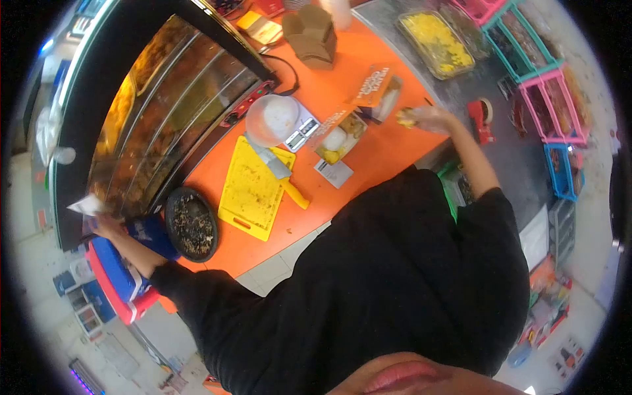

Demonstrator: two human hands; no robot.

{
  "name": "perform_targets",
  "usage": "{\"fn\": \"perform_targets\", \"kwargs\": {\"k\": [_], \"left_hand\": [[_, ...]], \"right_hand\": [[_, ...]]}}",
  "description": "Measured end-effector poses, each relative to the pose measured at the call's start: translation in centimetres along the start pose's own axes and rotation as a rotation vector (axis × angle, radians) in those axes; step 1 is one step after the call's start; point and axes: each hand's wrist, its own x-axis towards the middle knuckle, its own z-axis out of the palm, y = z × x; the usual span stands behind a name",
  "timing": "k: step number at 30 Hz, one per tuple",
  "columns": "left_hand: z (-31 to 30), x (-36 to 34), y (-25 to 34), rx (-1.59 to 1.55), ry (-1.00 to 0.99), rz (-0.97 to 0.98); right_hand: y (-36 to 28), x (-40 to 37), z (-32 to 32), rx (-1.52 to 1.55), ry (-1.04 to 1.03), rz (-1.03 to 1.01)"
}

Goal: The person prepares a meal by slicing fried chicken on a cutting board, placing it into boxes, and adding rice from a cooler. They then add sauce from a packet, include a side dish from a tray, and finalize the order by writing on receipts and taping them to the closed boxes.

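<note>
At the right, my right hand (431, 120) wears a clear plastic glove, its fingers closed around a yellow piece of food (406, 118). Close to it stands an open takeaway box (390, 99) with an orange printed lid. A second open box (347, 139) holds white rice and yellow-brown food. Far to the left, my left hand (105, 225) grips something white like paper (85, 205), near the lower corner of the glass display case (178, 92). A blue container (153, 236) lies just beside that hand.
A kitchen scale (304, 133) bears a clear bowl (270, 120). A knife with a yellow handle (295, 194) rests on a yellow cutting board (249, 197). Beside it sits a round black tray (191, 224) with crumbs. A food tray (438, 45) and red tape dispenser (482, 120) are rightward.
</note>
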Motion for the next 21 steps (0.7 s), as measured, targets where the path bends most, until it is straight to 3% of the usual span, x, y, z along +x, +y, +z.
{"fn": "perform_targets", "kwargs": {"k": [1,3,4,5,6,7,8,9,10,12,13,16,18,19,21], "left_hand": [[-0.2,-2.7,-3.8,0.055,-0.236,0.139],[9.0,-18.4,4.2,0.033,-0.137,-0.234],[12.9,-24.3,9.3,-0.291,-0.107,-0.544],[14.0,-29.7,9.4,-0.264,-0.217,-0.56],[18.2,-34.7,16.3,-0.156,-0.276,-0.5],[20.0,-38.8,18.4,0.103,-0.378,-0.393],[20.1,-44.5,14.6,-0.34,-0.375,-0.808],[23.0,-48.2,18.8,-0.4,-0.415,-0.822],[25.0,-52.0,21.1,-0.529,-0.551,-0.921],[28.9,-57.2,24.8,-0.446,-0.893,-1.031],[31.0,-59.0,26.6,-0.465,-0.969,-1.077],[37.2,-61.2,31.9,-0.529,-0.951,-1.122],[41.0,-63.0,32.0,-0.532,-0.893,-1.14],[42.8,-64.4,31.4,-0.493,-0.872,-1.057],[46.1,-67.3,30.0,-0.435,-0.836,-0.982]], "right_hand": [[0.2,1.4,1.0,-0.122,0.083,-0.022],[-0.4,3.8,3.0,-0.229,0.277,-0.011],[-1.4,4.8,3.3,-0.227,0.279,-0.009],[-2.6,5.6,3.5,-0.464,0.335,-0.029],[-3.9,6.2,3.7,-0.706,0.388,-0.053],[-5.7,6.0,4.1,-0.712,0.381,-0.06],[-7.6,5.1,4.6,-0.727,0.242,0.012],[-8.6,4.6,4.7,-0.747,0.102,0.083],[-8.6,4.8,4.3,-0.765,0.089,0.074],[-7.9,5.2,3.9,-0.591,0.019,0.095],[-7.4,5.6,3.8,-0.504,-0.021,0.107],[-4.8,8.2,3.4,-0.355,-0.129,0.125],[-2.0,11.1,2.6,-0.306,0.155,-0.039],[-2.5,11.0,2.2,-0.322,0.126,-0.047],[-4.6,9.6,2.2,-0.515,0.338,-0.076]]}}
